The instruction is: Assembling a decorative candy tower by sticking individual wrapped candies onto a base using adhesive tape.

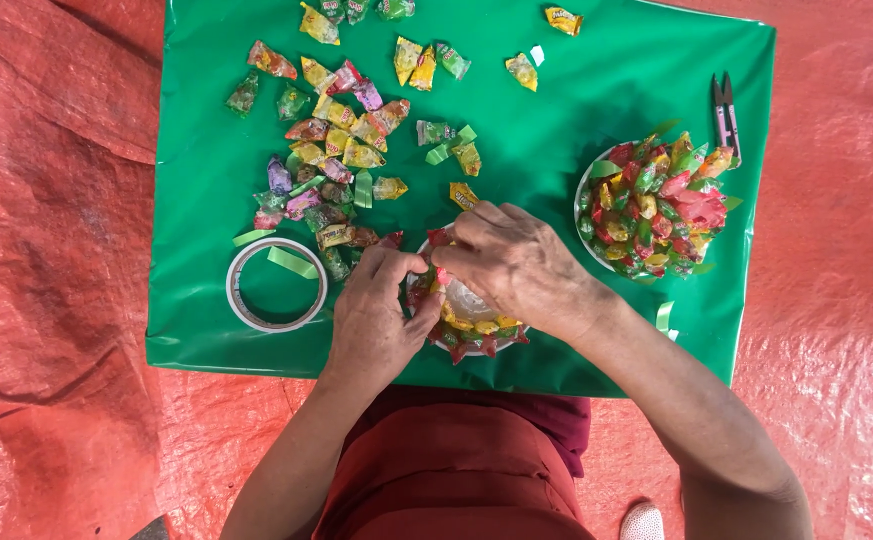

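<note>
Green sheeting (576, 90) covers an orange tarp. Near its front edge, the left hand (376, 315) and right hand (516, 265) curl palm-down over a candy-ringed white disc (471, 315), fingertips pinching a red wrapped candy (440, 272) at its far-left rim. Loose candies (341, 150) lie far left; a tape roll (276, 285) sits left.

Both hands (456, 285) on a candy-ringed plate (471, 335), green sheet (556, 110) beneath.

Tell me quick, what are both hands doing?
Left hand: closed, pinching a red candy at the candy ring.
Right hand: curled over the ring; grip cannot be told.
</note>
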